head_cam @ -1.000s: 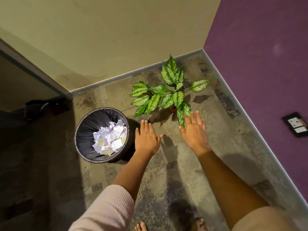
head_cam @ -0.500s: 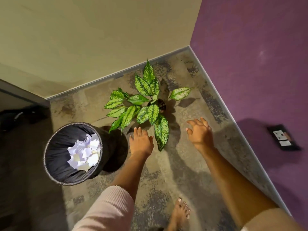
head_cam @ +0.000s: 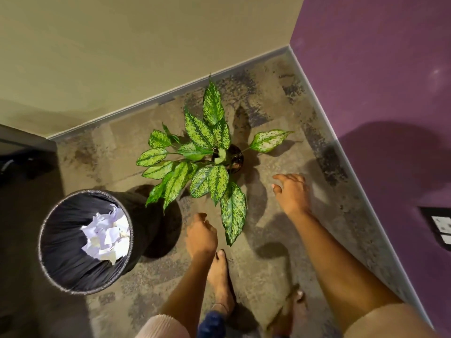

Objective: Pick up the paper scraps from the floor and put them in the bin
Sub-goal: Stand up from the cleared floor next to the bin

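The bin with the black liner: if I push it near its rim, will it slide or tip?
It would probably tip rather than slide, because the bin looks tall and narrow. It is likely light: only paper scraps lie inside. The liner looks thin and loose, so it may shift under fingers.

Looks like a corner of a room in someone's home, can't say which room. There's a potted houseplant with speckled green-and-cream leaves point(head_cam: 214, 154) sitting on a mottled brown-grey stone-look floor point(head_cam: 268, 240). Behind the plant is a plain beige painted wall point(head_cam: 122, 45) with a grey skirting board point(head_cam: 170, 96), and to its right is a deep purple painted wall point(head_cam: 378, 69) with a black switch plate point(head_cam: 436, 225). Left of the plant stands a small round black bin with a bag liner point(head_cam: 61, 240). In front of the plant are bare feet point(head_cam: 219, 276), which says house to me.
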Motion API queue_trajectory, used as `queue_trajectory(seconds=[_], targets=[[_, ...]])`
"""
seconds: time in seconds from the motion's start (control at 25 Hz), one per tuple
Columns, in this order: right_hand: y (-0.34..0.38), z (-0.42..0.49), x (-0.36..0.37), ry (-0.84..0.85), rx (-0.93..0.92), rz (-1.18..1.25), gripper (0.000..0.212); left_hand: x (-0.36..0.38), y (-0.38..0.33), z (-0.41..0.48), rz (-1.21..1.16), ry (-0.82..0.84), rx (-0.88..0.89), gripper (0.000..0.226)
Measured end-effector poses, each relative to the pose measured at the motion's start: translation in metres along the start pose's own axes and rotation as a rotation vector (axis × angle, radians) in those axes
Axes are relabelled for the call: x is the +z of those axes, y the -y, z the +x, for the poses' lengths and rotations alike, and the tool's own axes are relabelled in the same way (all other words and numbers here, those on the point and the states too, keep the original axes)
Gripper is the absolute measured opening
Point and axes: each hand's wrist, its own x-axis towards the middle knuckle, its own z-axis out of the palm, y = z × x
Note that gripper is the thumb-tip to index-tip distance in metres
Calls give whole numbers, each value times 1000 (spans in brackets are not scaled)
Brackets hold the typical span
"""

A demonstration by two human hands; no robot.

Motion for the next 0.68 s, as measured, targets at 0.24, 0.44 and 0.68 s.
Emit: queue_trajectory(seconds=[0.24, 0.44, 0.68], targets=[[-7, 48, 14, 73, -86, 0, 33, 91, -11, -34, 57, 207, -194, 50], [-42, 77, 23, 129, -163, -36, 34, 160, -78, -28, -42, 251, -240, 66], [-80, 114, 46, 198, -197, -40, 35, 209, -149, -2, -535, 186, -320, 78]])
